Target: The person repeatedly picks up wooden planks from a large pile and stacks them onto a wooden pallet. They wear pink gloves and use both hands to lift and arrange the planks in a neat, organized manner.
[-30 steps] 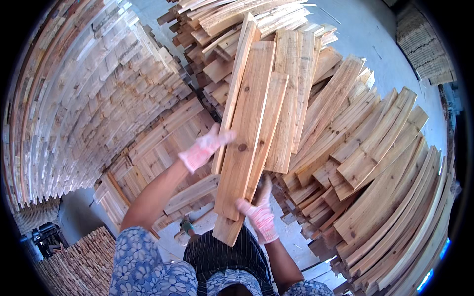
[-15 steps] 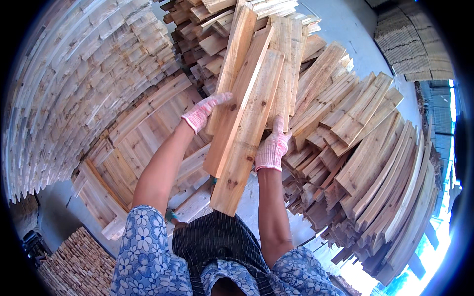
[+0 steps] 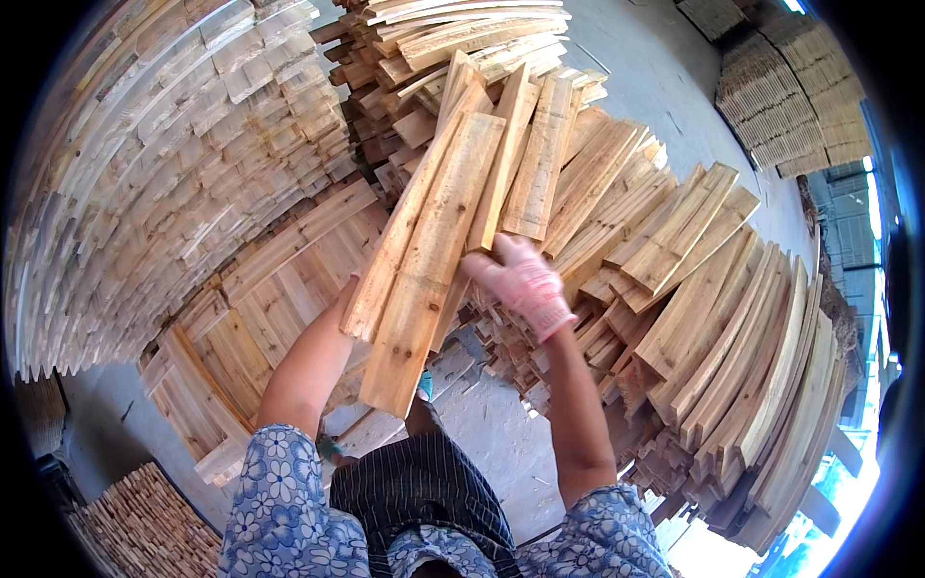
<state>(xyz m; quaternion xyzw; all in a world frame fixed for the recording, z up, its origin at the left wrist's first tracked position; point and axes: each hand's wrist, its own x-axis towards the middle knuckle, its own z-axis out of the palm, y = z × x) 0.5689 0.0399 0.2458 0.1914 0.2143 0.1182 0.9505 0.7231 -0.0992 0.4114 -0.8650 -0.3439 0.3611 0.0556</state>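
Note:
Two long wooden boards (image 3: pixel 434 260) lie side by side, tilted, over my left forearm's end. My left hand (image 3: pixel 356 278) is almost wholly hidden beneath them, with only a sliver of pink glove showing at their left edge; it holds them up from below. My right hand (image 3: pixel 523 283), in a pink and white knit glove, is somewhat blurred. Its thumb and fingers close around the near end of a narrower wooden board (image 3: pixel 503 164), just right of the held pair. Another short board (image 3: pixel 544 164) rests beyond the fingers, on the pile.
A large heap of loose boards (image 3: pixel 694 318) spreads to the right, with more stacked boards (image 3: pixel 472 39) at the far side. Tall board stacks (image 3: pixel 193 164) wall the left. A low pallet-like layer of boards (image 3: pixel 260 337) lies at left, above the grey floor (image 3: pixel 511 424).
The held boards have shifted left and toward me, and my left hand has gone under them. My right hand has come off the boards' right side and moved to a narrower board's end.

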